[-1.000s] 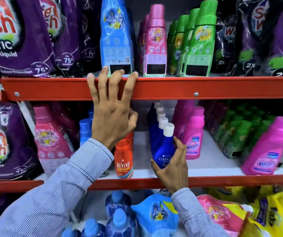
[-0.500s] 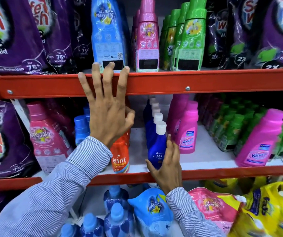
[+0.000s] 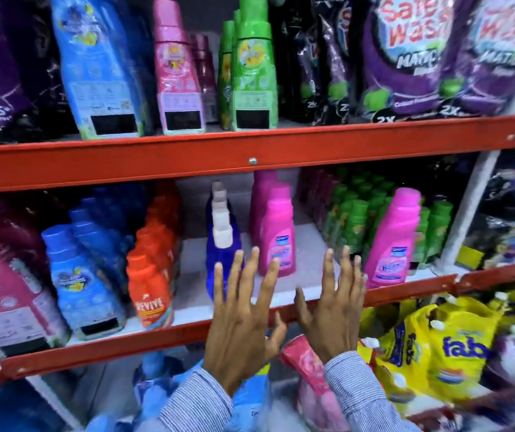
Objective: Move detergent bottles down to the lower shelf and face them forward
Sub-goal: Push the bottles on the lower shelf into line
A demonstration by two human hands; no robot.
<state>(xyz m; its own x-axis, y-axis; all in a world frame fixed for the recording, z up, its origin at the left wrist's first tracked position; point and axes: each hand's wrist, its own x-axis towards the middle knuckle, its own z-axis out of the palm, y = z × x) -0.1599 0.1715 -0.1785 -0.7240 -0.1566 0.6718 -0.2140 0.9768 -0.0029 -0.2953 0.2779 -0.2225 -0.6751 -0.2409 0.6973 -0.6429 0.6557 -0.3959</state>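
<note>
**Both hands spread and empty before the middle shelf**

We see the left hand point(image 3: 243, 335) and right hand point(image 3: 334, 313) raised side by side, fingers splayed wide, holding nothing. They hang in front of the red front rail point(image 3: 187, 333) of the middle shelf, near its centre; whether they touch it we cannot tell. Striped sleeves point(image 3: 197, 403) cover both wrists.

On that shelf, just behind the left hand's fingertips, stands a row of dark blue bottles point(image 3: 218, 260) with white caps, running back toward the rear. Beside it to the right is a pink bottle point(image 3: 278, 235) with another behind. A second pink bottle point(image 3: 394, 241) stands at the front edge further right, tilted in the wide lens, with green bottles point(image 3: 355, 226) packed behind it. Left of the blue row are orange bottles point(image 3: 151, 285), then light blue bottles point(image 3: 81, 275).

The upper shelf point(image 3: 250, 151) carries a tall blue pack point(image 3: 94, 67), a pink bottle point(image 3: 178, 76), green bottles point(image 3: 251, 67) and purple pouches point(image 3: 415, 54) toward the right end.

Below the hands lie yellow pouches point(image 3: 455, 347) and a pink pouch point(image 3: 309, 363). The picture is blurred, so labels read poorly.
</note>
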